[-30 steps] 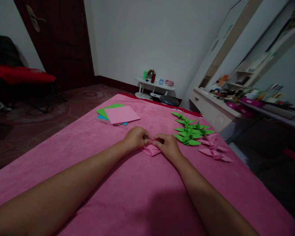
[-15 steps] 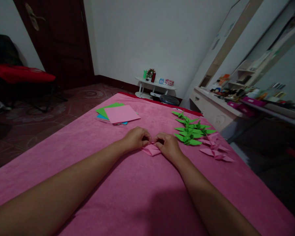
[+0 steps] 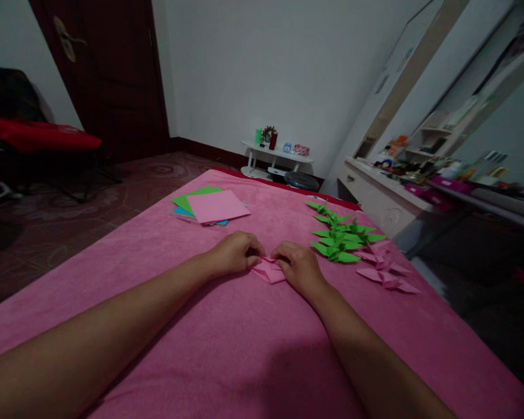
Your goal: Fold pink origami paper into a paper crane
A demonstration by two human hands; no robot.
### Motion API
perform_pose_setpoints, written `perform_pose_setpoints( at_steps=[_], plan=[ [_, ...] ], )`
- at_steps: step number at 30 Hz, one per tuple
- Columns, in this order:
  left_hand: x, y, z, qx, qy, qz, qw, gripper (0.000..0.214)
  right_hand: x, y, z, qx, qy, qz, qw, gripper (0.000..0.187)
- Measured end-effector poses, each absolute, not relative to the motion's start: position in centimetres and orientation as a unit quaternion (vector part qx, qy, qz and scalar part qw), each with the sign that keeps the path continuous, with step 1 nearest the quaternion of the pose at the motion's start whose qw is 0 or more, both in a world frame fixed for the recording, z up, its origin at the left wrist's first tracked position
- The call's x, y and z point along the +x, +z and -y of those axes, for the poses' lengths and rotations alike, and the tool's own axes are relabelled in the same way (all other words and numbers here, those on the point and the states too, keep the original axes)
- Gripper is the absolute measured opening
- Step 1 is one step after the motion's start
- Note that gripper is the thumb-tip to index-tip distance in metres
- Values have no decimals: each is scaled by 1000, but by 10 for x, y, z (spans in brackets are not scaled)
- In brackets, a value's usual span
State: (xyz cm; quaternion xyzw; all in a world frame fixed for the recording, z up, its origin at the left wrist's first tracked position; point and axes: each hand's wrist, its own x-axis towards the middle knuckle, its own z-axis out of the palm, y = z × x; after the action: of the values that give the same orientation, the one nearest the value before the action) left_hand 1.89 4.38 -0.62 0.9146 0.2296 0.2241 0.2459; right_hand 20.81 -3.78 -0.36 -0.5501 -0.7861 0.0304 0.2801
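A partly folded sheet of pink origami paper (image 3: pixel 271 272) lies on the pink cloth (image 3: pixel 227 349) in front of me. My left hand (image 3: pixel 239 252) pinches its left side between thumb and fingers. On the opposite side my right hand (image 3: pixel 300 265) grips the paper, its fingers curled down onto the edge. The paper's far edge is partly hidden by my fingers. Folded green paper cranes (image 3: pixel 337 250) stand in a group to the right of my right hand, with pink paper cranes (image 3: pixel 388 279) beside them.
Square paper sheets (image 3: pixel 218 206) in pink, green and blue lie stacked at the far left of the cloth. Past the far edge stands a low white table (image 3: pixel 277 152) with small items. A cluttered dresser (image 3: pixel 384 180) is on the right, a red-covered chair (image 3: pixel 39 134) on the left.
Both hands have moved slightly apart along the pink paper and sit lower on it. More of the paper's folded top now shows between them. The view has shifted slightly.
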Motion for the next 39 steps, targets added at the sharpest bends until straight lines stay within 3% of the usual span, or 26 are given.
perform_pose_setpoints(
  at_steps=[10,22,30,39],
  plan=[
    [15,-1,-45,881,193,-268,340,21,207,-4,39,-561,23,780,276,23],
    [5,7,-32,968,183,-139,104,18,204,-4,39,-558,17,788,260,25],
    [-18,5,-40,892,238,-186,335,26,203,-7,41,-546,5,796,261,24],
    [-19,0,-53,872,246,-162,392,23,206,-16,36,-533,-26,800,275,24]
  ],
)
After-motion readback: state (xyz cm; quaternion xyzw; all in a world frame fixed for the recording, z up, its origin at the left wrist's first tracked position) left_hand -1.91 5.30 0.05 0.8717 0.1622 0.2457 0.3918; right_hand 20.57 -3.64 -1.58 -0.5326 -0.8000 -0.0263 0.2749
